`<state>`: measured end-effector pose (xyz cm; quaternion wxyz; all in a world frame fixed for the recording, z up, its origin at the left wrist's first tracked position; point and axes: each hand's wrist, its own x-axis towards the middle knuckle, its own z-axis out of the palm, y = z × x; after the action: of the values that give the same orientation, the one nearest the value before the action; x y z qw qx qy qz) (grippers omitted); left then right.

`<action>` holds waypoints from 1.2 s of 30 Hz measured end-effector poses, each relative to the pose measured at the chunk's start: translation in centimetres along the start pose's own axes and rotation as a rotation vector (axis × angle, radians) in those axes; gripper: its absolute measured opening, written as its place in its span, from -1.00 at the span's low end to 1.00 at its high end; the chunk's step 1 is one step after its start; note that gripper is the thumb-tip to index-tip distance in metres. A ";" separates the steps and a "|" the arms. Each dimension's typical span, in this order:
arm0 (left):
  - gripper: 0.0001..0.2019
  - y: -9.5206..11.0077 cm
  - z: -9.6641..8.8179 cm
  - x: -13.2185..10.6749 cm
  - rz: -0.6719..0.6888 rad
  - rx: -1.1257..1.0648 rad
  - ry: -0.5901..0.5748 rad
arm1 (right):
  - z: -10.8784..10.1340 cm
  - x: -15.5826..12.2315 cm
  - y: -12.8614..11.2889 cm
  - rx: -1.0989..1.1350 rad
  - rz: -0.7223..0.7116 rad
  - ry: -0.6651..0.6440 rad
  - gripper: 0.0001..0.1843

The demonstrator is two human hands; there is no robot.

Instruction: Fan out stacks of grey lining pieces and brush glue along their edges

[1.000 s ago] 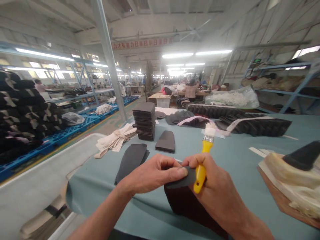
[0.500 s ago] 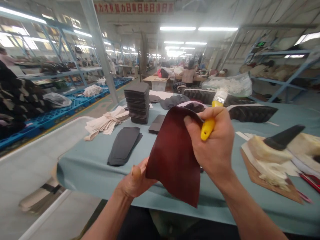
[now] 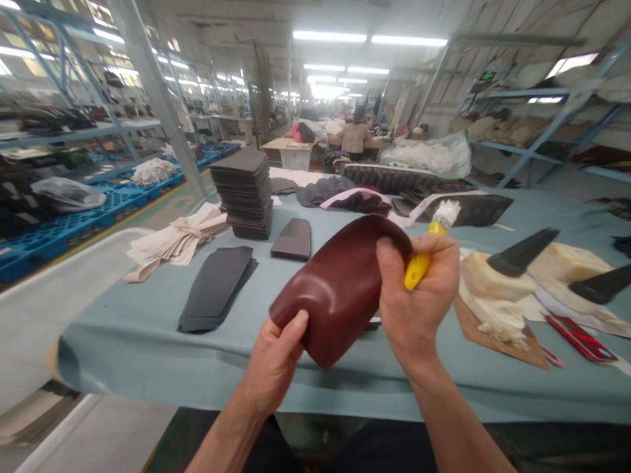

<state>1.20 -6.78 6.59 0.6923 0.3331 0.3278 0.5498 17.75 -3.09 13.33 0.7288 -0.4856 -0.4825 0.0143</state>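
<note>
Head view finds a dark red panel (image 3: 335, 289), glossy and bowed, held up over the near part of the bench (image 3: 148, 355). The left hand (image 3: 276, 358) pinches its lower left edge, thumb on the red face. The right hand (image 3: 419, 295) has a double grip: its thumb presses the panel's upper right edge, while its fingers hold a yellow-handled brush (image 3: 418, 268), whose white bristles point up and away.

Just beyond the panel lies a small stack of grey pieces (image 3: 292, 240), with a tall dark stack (image 3: 242, 194) behind it to the left. Nearer, a fanned pile of grey pieces (image 3: 214, 286) lies flat; a tied bundle of cream strips (image 3: 177, 236) sits beside the tall stack. On the right, a brown board (image 3: 535, 355) lies partly under a yellowish-white lump (image 3: 497, 279) with a black tapered piece (image 3: 527, 251) on it. A red case (image 3: 582, 338) rests near the board. Farther back, a clear bag (image 3: 428, 154) holds white material.
</note>
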 end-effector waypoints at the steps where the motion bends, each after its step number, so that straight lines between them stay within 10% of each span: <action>1: -0.52 0.9 -0.5 0.4 0.056 0.136 -0.002 | -0.6 -0.2 0.4 0.006 0.049 0.002 -0.62; 7: -0.73 7.0 -1.9 2.5 0.209 0.812 -0.218 | -4.1 -1.3 3.9 -0.051 0.266 -0.026 -0.50; 13: -0.75 9.2 -0.3 5.3 0.131 0.947 -0.396 | -6.3 -1.5 6.7 -0.071 0.277 -0.082 -0.55; 20: -0.63 8.7 0.9 9.3 0.008 0.952 -0.442 | -8.6 0.1 8.6 -0.205 0.151 -0.109 -0.69; 36: -0.89 4.4 -3.1 13.2 -0.238 0.955 -0.344 | -9.1 -1.4 15.9 -0.657 -0.042 -0.310 -0.64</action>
<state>-1.36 7.20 7.26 0.5648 0.6578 0.4592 0.1935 30.66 -1.70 0.33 0.4521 -0.6760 -0.5760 -0.0828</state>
